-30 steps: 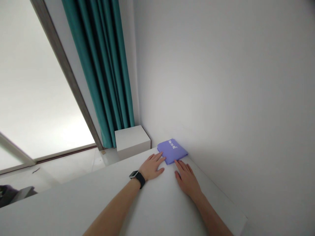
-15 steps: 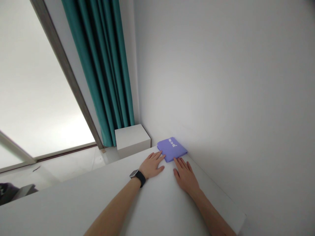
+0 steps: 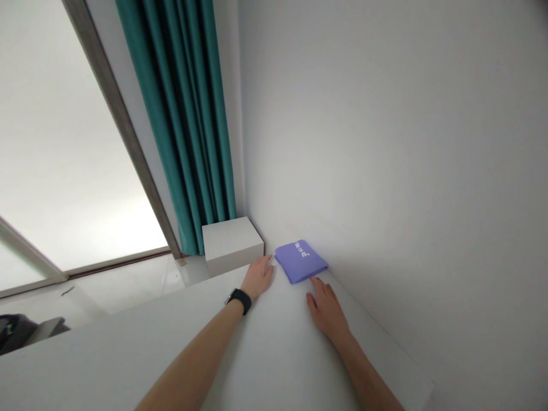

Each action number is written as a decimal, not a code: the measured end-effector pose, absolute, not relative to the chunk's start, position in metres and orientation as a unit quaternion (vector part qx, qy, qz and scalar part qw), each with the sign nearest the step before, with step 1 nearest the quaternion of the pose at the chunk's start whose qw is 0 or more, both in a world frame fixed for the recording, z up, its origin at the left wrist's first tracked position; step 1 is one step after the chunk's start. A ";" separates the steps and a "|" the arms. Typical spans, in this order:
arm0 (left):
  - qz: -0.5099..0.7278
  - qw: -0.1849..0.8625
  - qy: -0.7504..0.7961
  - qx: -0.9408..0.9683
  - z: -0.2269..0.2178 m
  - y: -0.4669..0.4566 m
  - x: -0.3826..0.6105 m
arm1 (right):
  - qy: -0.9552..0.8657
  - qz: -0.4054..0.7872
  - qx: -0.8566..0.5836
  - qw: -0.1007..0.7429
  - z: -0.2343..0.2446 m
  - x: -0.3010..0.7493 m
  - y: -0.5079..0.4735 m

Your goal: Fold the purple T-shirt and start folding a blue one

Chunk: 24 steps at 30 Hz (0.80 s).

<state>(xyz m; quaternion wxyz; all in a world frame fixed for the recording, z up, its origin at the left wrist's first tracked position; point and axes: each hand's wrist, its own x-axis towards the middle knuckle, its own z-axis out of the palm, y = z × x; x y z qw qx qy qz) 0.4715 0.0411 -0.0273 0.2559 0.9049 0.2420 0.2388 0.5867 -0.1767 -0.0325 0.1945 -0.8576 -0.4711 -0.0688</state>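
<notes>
A purple folded cloth item [image 3: 300, 264] with white lettering lies flat at the far corner of the white table [image 3: 274, 354], close to the wall. My left hand [image 3: 257, 277], with a dark watch [image 3: 240, 299] on its wrist, rests just left of it, fingers stretched towards its left corner. Its fingertips seem slightly apart from the cloth. At the cloth's near edge lies my right hand [image 3: 329, 308], fingers extended, the index fingertip at or touching that edge. Neither hand holds anything.
A white box-like cabinet [image 3: 233, 242] stands beyond the table's far edge, below a teal curtain [image 3: 184, 114]. The grey wall [image 3: 385, 142] runs along the table's right side. Left are a bright window [image 3: 77, 142] and a dark object [image 3: 17, 331] by the table edge.
My left hand has drawn off the cloth's left edge, moving up and left. My right hand has shifted slightly right along the near edge. The cloth looks nearly unchanged.
</notes>
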 end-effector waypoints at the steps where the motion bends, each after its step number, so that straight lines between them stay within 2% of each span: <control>1: 0.239 0.258 0.261 0.899 -0.028 0.046 0.476 | -0.473 -0.073 -0.854 0.205 -0.033 0.587 -0.177; 5: 0.228 0.277 0.313 0.879 -0.025 0.060 0.501 | -0.495 -0.080 -0.836 0.223 -0.032 0.586 -0.178; 13: 0.177 0.317 0.374 0.853 -0.011 0.060 0.542 | -0.506 -0.103 -0.836 0.187 -0.028 0.577 -0.179; 24: 0.161 0.313 0.365 0.862 -0.010 0.065 0.541 | -0.461 -0.098 -0.867 0.164 -0.035 0.580 -0.175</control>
